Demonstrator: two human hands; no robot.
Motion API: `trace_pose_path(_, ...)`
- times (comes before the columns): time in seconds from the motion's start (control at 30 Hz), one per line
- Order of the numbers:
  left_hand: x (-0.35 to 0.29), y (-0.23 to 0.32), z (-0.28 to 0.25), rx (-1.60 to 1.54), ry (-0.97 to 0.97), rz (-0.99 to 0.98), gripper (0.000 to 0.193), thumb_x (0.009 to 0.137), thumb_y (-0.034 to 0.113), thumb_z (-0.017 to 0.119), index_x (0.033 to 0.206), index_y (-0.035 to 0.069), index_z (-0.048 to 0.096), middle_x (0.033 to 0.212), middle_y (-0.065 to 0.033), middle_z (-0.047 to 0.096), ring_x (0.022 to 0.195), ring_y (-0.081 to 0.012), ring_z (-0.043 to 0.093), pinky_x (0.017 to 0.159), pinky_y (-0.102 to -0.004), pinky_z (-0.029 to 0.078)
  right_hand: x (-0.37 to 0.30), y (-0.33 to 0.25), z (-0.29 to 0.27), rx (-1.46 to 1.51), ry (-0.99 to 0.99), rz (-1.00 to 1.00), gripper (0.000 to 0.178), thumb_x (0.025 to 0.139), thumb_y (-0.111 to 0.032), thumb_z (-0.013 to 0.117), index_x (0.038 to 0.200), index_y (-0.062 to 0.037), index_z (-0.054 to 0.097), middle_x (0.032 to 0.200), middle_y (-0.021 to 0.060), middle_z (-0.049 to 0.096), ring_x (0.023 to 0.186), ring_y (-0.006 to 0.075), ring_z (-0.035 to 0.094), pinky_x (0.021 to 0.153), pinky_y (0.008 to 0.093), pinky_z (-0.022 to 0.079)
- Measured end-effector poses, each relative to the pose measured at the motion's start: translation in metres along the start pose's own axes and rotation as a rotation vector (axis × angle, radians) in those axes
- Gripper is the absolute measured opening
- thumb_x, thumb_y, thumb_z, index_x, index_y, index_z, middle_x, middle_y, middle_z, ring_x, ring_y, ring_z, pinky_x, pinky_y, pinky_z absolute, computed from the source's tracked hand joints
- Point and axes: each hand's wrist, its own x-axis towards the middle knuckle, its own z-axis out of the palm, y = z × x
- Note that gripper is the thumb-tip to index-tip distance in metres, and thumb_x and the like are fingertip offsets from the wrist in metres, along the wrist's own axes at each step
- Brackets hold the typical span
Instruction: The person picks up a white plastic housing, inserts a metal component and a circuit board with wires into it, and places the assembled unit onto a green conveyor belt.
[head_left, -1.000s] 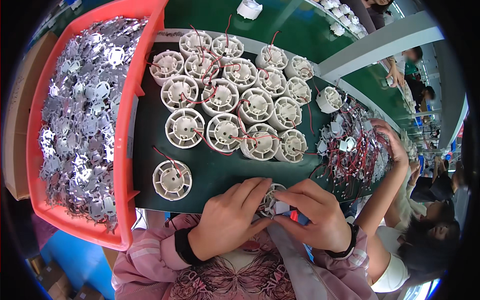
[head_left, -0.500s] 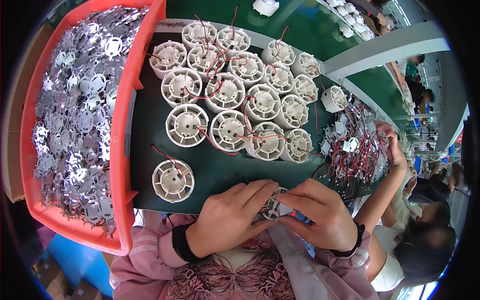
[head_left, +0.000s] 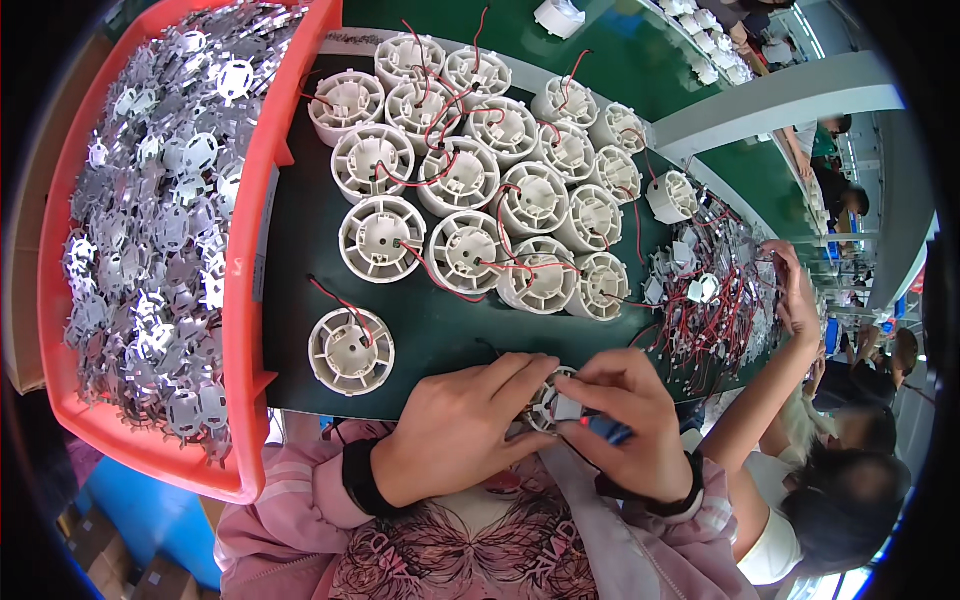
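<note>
At the table's near edge my left hand [head_left: 455, 430] is closed around a small round housing [head_left: 541, 412] with a metal plate on its face. From the other side my right hand [head_left: 640, 425] has thumb and fingers on the same piece, pinching at a pale square part [head_left: 567, 406] on it. The fingers hide much of the piece, and I cannot tell whether the square part is fixed to it. Beyond my left hand a single white round housing [head_left: 351, 351] with a red and black wire lies on the table.
A red bin [head_left: 262, 190] heaped with thin metal plates [head_left: 150, 240] stands at the left. Several wired white housings [head_left: 468, 250] are grouped mid-table. To the right lies a pile of red-wired parts [head_left: 705, 320], with a co-worker's hand [head_left: 795, 290] at its edge.
My right fingers have shifted on the round piece, and its metal face shows more now. The view has moved slightly; the housings on the table keep their arrangement.
</note>
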Motion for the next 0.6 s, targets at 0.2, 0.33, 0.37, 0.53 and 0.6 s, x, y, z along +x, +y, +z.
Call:
trace_pose_path(0.2,0.002,0.0,-0.004,-0.052,-0.052,-0.003,0.062,0.062,0.027,0.081,0.116,0.005,0.059,0.106,-0.0075,0.064,0.077,-0.0233,0.066,0.065,-0.0318,0.054,-0.005,0.016,0.005,0.929,0.071,0.398,0.033,0.073,0.01,0.067,0.105,0.0033,0.061,0.115,0.0101,0.052,0.072,0.01,0.057,0.057,0.0228,0.046)
trace_pose_path(0.33,0.002,-0.001,-0.005,-0.058,-0.06,0.002,0.062,0.062,0.027,0.081,0.116,0.005,0.06,0.106,-0.0073,0.064,0.077,-0.0232,0.066,0.065,-0.0319,0.054,0.004,0.009,0.022,0.897,0.158,0.474,0.025,0.08,0.007,0.062,0.105,0.0036,0.061,0.119,0.0134,0.05,0.07,0.0101,0.06,0.055,0.0193,0.046)
trace_pose_path(0.37,0.002,-0.001,-0.005,-0.06,-0.061,0.005,0.061,0.062,0.026,0.081,0.116,0.006,0.06,0.106,-0.0073,0.064,0.077,-0.0231,0.066,0.065,-0.0319,0.054,0.005,0.009,0.021,0.898,0.16,0.474,0.025,0.08,0.007,0.062,0.105,0.0036,0.061,0.119,0.0134,0.05,0.07,0.0101,0.06,0.055,0.0193,0.046)
trace_pose_path(0.53,0.002,-0.002,-0.006,-0.066,-0.038,0.025,0.06,0.062,0.026,0.081,0.115,0.007,0.061,0.107,-0.0071,0.064,0.077,-0.0228,0.066,0.065,-0.0315,0.054,0.004,0.011,0.013,0.896,0.036,0.567,0.03,0.079,0.009,0.062,0.108,0.0045,0.059,0.121,0.0151,0.05,0.073,0.0123,0.063,0.05,0.0196,0.048)
trace_pose_path(0.6,0.003,-0.001,-0.007,-0.064,-0.061,-0.013,0.06,0.062,0.027,0.081,0.115,0.007,0.062,0.107,-0.0064,0.065,0.077,-0.0226,0.066,0.065,-0.031,0.054,0.003,0.013,0.012,0.912,0.013,0.579,0.032,0.077,0.01,0.063,0.109,0.0049,0.059,0.119,0.0154,0.051,0.074,0.0129,0.063,0.047,0.0194,0.049)
